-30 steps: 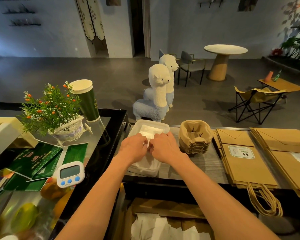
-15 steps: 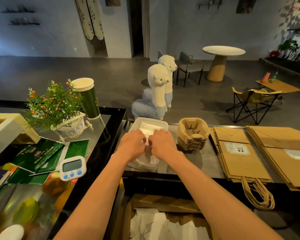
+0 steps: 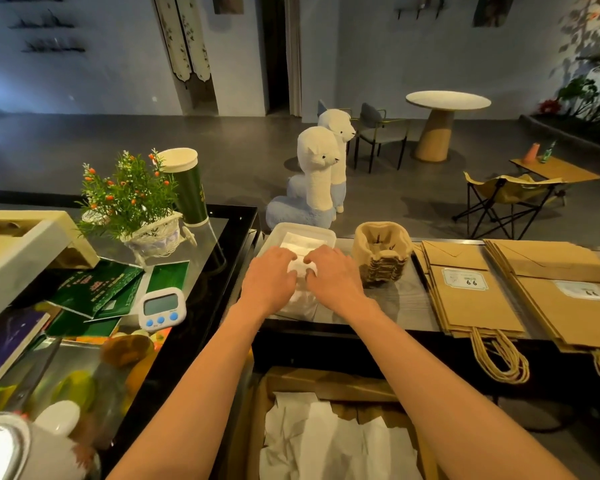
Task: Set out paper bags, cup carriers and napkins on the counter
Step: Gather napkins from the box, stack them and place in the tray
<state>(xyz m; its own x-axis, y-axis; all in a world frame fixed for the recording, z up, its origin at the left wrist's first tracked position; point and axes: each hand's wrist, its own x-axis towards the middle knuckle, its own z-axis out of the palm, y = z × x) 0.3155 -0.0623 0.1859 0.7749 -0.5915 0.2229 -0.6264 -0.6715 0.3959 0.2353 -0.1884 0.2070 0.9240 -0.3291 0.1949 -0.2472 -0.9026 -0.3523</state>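
Head view: napkins [image 3: 303, 243] sit in a white tray [image 3: 330, 234] at the left end of the tabletop [image 3: 406, 308], just beside the stacked cup carriers [image 3: 381, 258].

Handling, as a judgement: thin, soft, near-weightless paper. The sheets slide on each other and crease easily. Take the stack by opposite edges, through its whole thickness, with a light pinch.

Your right hand [image 3: 336, 280] curls its fingers [image 3: 311, 262] and nips a white fold. Your left hand [image 3: 269, 282] lies bent over the stack; you cannot tell whether it holds or only presses.

Hidden: both hands cover the near half of the stack, so its height and squareness can't be read. Paper bags [image 3: 471, 299] lie flat to the right, and the frame edge cuts off the far pile.
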